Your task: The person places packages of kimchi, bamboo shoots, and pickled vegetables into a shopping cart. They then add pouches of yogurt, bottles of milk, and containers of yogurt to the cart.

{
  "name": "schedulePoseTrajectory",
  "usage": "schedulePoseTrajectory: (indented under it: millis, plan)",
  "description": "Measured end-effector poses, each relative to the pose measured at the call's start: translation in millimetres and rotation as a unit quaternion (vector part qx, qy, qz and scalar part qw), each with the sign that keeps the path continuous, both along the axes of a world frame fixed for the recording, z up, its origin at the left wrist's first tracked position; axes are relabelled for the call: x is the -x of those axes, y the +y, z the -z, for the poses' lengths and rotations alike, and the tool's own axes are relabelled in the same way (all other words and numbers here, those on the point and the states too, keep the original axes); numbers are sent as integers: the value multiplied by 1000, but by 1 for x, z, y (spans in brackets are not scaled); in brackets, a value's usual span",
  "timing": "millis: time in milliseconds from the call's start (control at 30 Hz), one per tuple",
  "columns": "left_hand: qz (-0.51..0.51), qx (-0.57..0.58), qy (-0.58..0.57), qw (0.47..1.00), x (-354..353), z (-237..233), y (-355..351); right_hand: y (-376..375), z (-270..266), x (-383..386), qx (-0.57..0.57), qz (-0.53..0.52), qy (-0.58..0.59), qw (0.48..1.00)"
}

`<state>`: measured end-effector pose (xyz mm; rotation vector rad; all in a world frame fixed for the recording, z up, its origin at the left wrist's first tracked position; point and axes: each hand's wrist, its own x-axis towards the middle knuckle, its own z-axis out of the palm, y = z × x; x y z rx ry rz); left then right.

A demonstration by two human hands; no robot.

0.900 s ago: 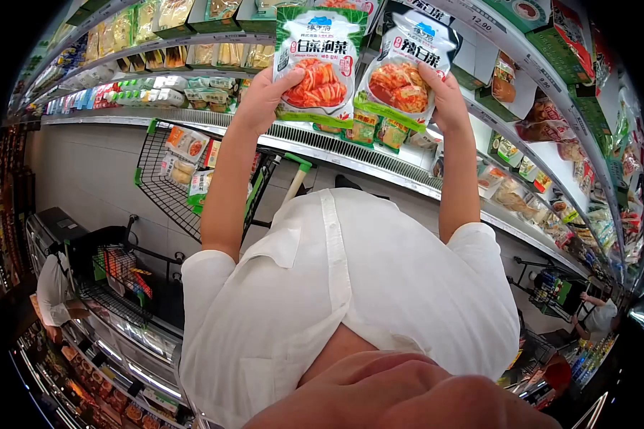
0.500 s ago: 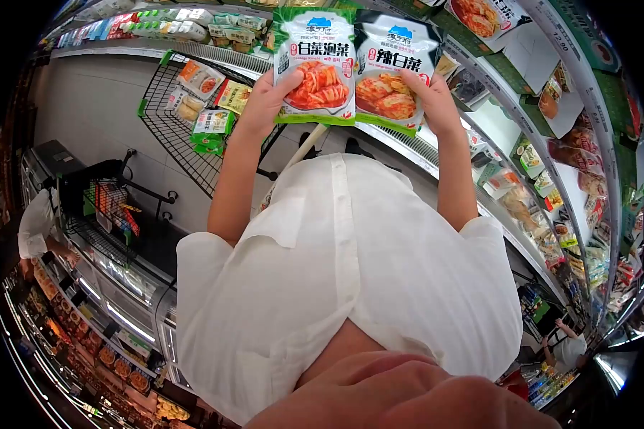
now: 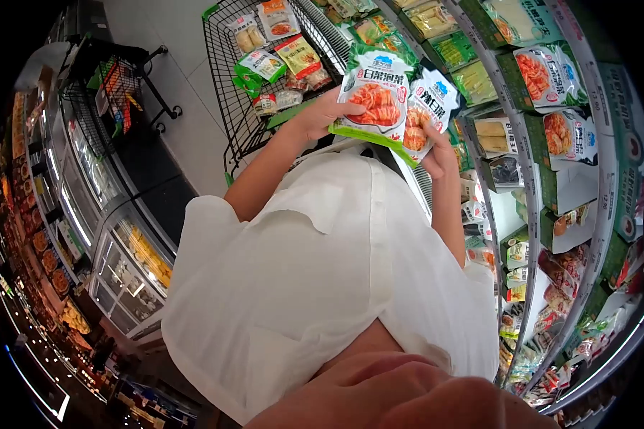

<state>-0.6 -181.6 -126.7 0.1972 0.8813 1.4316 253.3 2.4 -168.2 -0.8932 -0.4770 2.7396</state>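
Note:
My left hand grips a green-edged kimchi packet by its lower left side, thumb across the front. Behind its right edge, partly covered, is a second kimchi packet with a black edge, pinched at the lower right by my right hand. Both packets face me, tilted and overlapping. Just left of my left hand stands a black wire shopping cart. Inside it lie several food packets, among them a yellow and red packet and a green and white packet.
Refrigerated shelves run along my right side, holding several packaged foods, including more kimchi packets. At the left, another cart stands beside glass-fronted display cases. Grey floor tiles lie between the carts.
Both packets have come lower and tilted, and the green-edged one now overlaps the other more. My hands are closer together. The view has turned, putting the cart nearer the middle.

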Motion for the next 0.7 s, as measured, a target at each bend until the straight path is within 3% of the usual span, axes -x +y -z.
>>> schedulePoseTrajectory:
  millis: [133, 233, 300, 467, 533, 600, 667, 700]
  plan:
    - [-49, 19, -35, 998, 11, 46, -50, -48, 16, 34, 27, -104, -52, 993]
    - [-120, 114, -36, 986, 27, 80, -83, -60, 28, 66, 39, -159, -83, 983]
    - [-159, 157, -32, 974, 48, 99, -106, -64, 29, 95, -113, -230, -151, 955]
    - [-224, 290, 106, 924, 135, 159, -155, -65, 56, 190, -217, -358, -247, 874]
    - [-230, 322, 134, 908, 181, 161, -154, -57, 90, 241, -283, -429, -220, 829]
    - [-244, 342, 145, 896, 229, 152, -148, -57, 106, 305, -328, -445, -258, 792]
    - [-292, 374, 188, 860, 282, 169, -141, -54, 129, 360, -352, -367, -235, 828]
    - [-324, 387, 220, 835, 302, 183, -142, -54, 135, 380, -394, -319, -272, 818]
